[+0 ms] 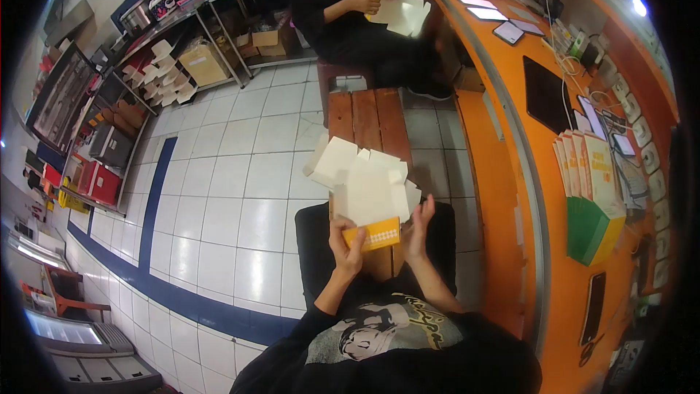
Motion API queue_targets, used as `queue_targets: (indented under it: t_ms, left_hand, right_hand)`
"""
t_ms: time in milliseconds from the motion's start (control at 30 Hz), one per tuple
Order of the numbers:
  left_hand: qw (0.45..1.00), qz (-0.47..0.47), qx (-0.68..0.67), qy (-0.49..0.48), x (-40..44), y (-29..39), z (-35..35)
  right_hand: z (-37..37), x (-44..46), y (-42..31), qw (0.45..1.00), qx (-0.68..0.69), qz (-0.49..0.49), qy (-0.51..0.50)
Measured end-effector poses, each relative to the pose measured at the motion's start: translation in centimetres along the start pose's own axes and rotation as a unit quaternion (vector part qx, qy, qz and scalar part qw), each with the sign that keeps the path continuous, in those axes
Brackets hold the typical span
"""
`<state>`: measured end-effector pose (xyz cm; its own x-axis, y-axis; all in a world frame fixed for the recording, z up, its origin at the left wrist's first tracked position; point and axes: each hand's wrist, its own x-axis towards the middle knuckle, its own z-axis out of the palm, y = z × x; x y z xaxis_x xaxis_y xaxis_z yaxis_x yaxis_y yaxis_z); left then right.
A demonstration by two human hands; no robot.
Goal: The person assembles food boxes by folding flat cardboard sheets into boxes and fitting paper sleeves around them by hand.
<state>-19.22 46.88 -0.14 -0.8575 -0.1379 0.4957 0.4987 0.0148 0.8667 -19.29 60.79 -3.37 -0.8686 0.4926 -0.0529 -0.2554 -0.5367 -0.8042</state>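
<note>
My left hand (345, 249) grips the near left corner of a partly folded food carton (377, 193), its thumb lying on the yellow printed side panel (377, 233). The inside of the carton is plain white, and its far flaps stand open. At the carton's right edge is my right hand (418, 228), with fingers stretched out and pointing up; whether it touches the board is hard to tell. Just beyond, another white carton piece (330, 158) lies over the wooden bench (370, 113), partly covered by the one I hold.
A co-worker sits ahead, their hands (373, 1) holding another carton (401, 14). Along my right runs an orange counter (503, 175) with a stack of flat printed cartons (594, 190), phones and a dark tablet (547, 91). Folded cartons (162, 76) are piled at far left.
</note>
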Motion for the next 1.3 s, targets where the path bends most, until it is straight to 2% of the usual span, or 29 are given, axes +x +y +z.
queue_targets:
  t_ms: [33,100,133,167,200,233,267,300,367,400,433,500,533,567,600,633,667,700,733,767,800,933,1000,1033,1067,1100,1167,1300]
  left_hand:
    - [1.000,0.001,0.000,-0.002,-0.2,0.0,-0.1]
    - [0.988,0.075,0.006,-0.133,-1.0,0.0,-0.5]
    - [0.980,0.101,0.005,-0.172,-1.6,-0.4,-0.3]
    - [0.969,0.127,0.004,-0.211,-2.3,-0.8,0.0]
    - [0.961,0.118,0.007,-0.251,-2.9,-0.6,0.1]
    - [0.951,0.109,0.011,-0.289,-3.5,-0.5,0.1]
    - [0.945,0.087,0.010,-0.316,-4.0,-0.7,-0.1]
    - [0.946,0.071,0.008,-0.317,-4.6,-0.7,-0.2]
    - [0.942,0.045,0.018,-0.333,-5.5,-0.7,-0.5]
    - [0.941,0.041,0.021,-0.334,-5.7,-0.8,-0.7]
    - [0.929,0.020,0.022,-0.369,-5.9,-0.9,-0.7]
    - [0.915,0.001,0.021,-0.402,-6.0,-1.2,-0.7]
    - [0.945,-0.030,-0.004,-0.325,-6.1,-1.4,-0.7]
    - [0.968,-0.061,-0.030,-0.244,-5.7,-1.5,-0.5]
    - [0.984,0.001,0.067,-0.164,-4.5,-2.1,-0.7]
    - [0.992,-0.091,0.072,-0.039,-4.2,-2.3,-0.4]
    - [0.981,-0.105,0.162,0.019,-3.2,-4.3,-0.6]
    - [0.970,-0.192,0.142,0.032,-2.0,-5.1,-0.9]
    - [0.952,-0.304,0.003,-0.027,-2.1,-7.9,-2.1]
    - [0.901,-0.403,-0.137,-0.084,-1.2,-8.7,-2.6]
    - [0.858,-0.482,-0.059,-0.165,-1.1,-9.0,-2.9]
    - [0.850,-0.469,-0.139,-0.197,-2.2,-9.5,-1.4]
    - [0.901,-0.402,-0.033,-0.162,-2.6,-10.6,-1.1]
    - [0.919,-0.367,0.020,-0.144,-2.9,-10.9,-1.2]
    - [0.918,-0.372,0.033,-0.136,-2.9,-11.0,-1.3]
    - [0.918,-0.372,0.031,-0.136,-3.2,-11.3,-1.5]
    - [0.895,-0.430,0.001,-0.116,-3.7,-11.9,-1.7]
    - [0.899,-0.417,-0.086,-0.104,-4.2,-12.5,-1.3]
  right_hand:
    - [-0.8,0.9,0.4,1.000,0.002,-0.001,0.001]
    - [-4.4,3.6,1.8,0.965,0.112,0.239,0.001]
    - [-6.7,4.3,2.8,0.905,0.223,0.343,-0.114]
    - [-7.1,3.8,3.0,0.905,0.227,0.341,-0.113]
    - [-6.5,3.3,2.3,0.945,0.051,0.272,-0.177]
    - [-6.1,2.7,1.2,0.943,-0.119,0.177,-0.256]
    - [-4.6,1.9,-1.0,0.908,-0.282,0.064,-0.302]
    - [-4.3,1.9,-1.2,0.909,-0.279,0.065,-0.303]
    - [-4.5,1.9,-1.2,0.914,-0.148,0.177,-0.335]
    - [-8.5,3.0,4.2,0.880,0.058,0.435,-0.182]
    - [-8.7,2.8,4.4,0.879,0.060,0.437,-0.180]
    - [-8.1,2.6,3.7,0.919,-0.183,0.291,-0.194]
    - [-7.7,2.6,3.3,0.931,-0.148,0.300,-0.144]
    - [-7.4,2.8,2.8,0.931,-0.150,0.299,-0.144]
    - [-7.2,3.1,2.5,0.943,-0.116,0.289,-0.118]
    - [-7.2,3.1,2.3,0.952,-0.082,0.281,-0.090]
    - [-7.1,3.2,2.3,0.952,-0.083,0.282,-0.089]
    - [-7.1,3.1,2.3,0.952,-0.091,0.277,-0.097]
    - [-7.0,3.0,2.4,0.951,-0.100,0.272,-0.106]
    - [-6.8,2.9,2.7,0.951,-0.101,0.272,-0.107]
    - [-6.5,2.7,3.2,0.950,-0.127,0.268,-0.102]
    - [-5.3,1.6,3.9,0.949,-0.192,0.236,-0.082]
    - [-4.6,1.1,4.3,0.947,-0.217,0.222,-0.082]
    - [-4.5,0.6,5.0,0.947,-0.245,0.181,-0.104]
    - [-4.8,0.3,5.5,0.944,-0.272,0.138,-0.125]
    - [-5.2,0.3,5.9,0.944,-0.274,0.138,-0.125]
    - [-5.6,0.9,6.5,0.917,-0.347,0.130,-0.145]
    - [-6.6,2.2,7.0,0.924,-0.328,0.112,-0.161]
